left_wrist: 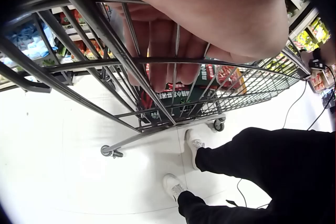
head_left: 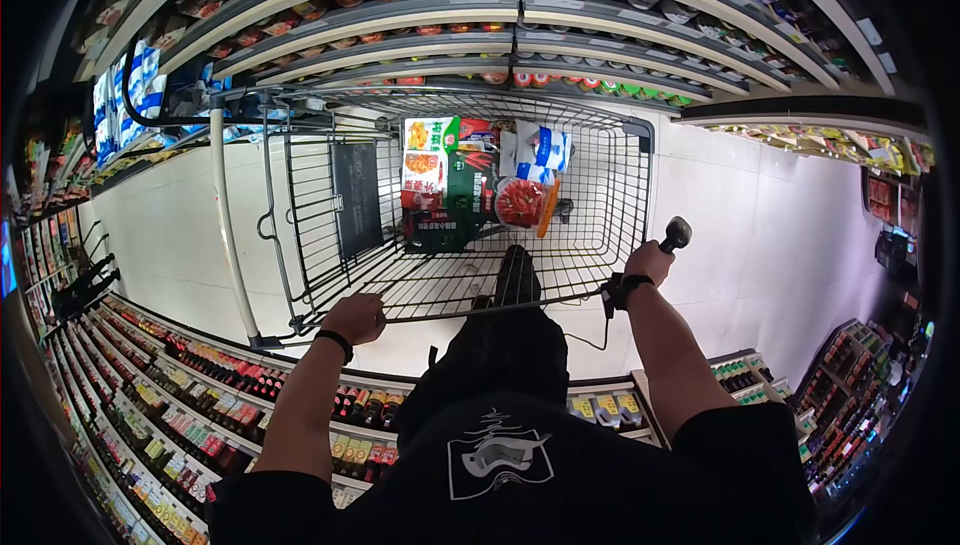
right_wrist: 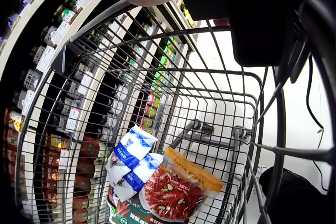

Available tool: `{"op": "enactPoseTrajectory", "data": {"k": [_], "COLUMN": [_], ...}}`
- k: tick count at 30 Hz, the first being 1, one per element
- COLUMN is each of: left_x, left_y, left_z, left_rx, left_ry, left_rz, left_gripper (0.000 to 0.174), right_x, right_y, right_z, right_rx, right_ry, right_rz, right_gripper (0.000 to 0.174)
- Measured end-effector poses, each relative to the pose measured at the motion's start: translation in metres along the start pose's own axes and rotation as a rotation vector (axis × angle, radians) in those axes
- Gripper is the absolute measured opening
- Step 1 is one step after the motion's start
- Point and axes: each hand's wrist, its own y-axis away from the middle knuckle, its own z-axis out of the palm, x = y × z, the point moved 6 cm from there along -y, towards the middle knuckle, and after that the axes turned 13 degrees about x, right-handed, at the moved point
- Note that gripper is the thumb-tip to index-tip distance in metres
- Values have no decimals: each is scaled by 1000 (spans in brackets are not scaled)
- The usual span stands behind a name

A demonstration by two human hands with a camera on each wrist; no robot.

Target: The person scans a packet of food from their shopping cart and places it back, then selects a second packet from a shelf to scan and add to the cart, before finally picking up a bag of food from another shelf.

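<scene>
A grey wire shopping cart (head_left: 648, 135) stands sideways in front of me. My left hand (head_left: 355, 318) rests on its near rim, and in the left wrist view the fingers (left_wrist: 157, 79) hang over the wire inside. At the front near corner, my right hand (head_left: 650, 263) is curled around a dark object with a rounded end (head_left: 677, 233); its kind cannot be told. Inside the cart lie blue-and-white bags (right_wrist: 131, 153), a pack picturing red food (right_wrist: 170, 192), a dark green package (head_left: 470, 185) and white-and-red bags (head_left: 425, 165).
Shelves of packaged tubs (head_left: 430, 40) line the far side. Rows of bottles (head_left: 240, 370) stand on shelves behind my left arm. A pale floor (head_left: 720, 205) extends to the right. A thin cable (head_left: 590, 340) hangs from my right wrist, and my shoe (left_wrist: 195, 142) stands beside the cart wheel (left_wrist: 219, 124).
</scene>
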Motion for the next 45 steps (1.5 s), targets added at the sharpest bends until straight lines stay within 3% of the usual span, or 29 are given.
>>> {"op": "enactPoseTrajectory", "data": {"k": [5,7,19,27,35,39,43,45], "left_x": [-5,-4,3,8,16,15,-7,-11], "left_y": [3,3,5,9,20,20,15,16], "left_z": [5,1,-4,-11,-32,-29,-3,2], "left_rx": [-8,4,-180,-189,28,35,75,151], "left_ry": [-4,-15,-103,-143,-138,-158,-270,-261], "left_rz": [-8,-33,-120,-83,-95,-82,-213,-279], "left_gripper": [16,12,26,26,25,25,26,25], "right_x": [4,-2,5,2,12,19,28,25], "right_y": [-5,3,-7,-1,-18,-36,-82,-79], "right_z": [2,-5,-4,-15,1,27,89,85], "right_rx": [16,9,33,14,-34,-79,-105,-207], "right_ry": [7,-34,-12,-86,-66,-105,-135,-174], "right_rz": [-3,26,-22,-55,-59,-116,-231,-231], "right_gripper": [40,43,38,37,36,35,27,25]}}
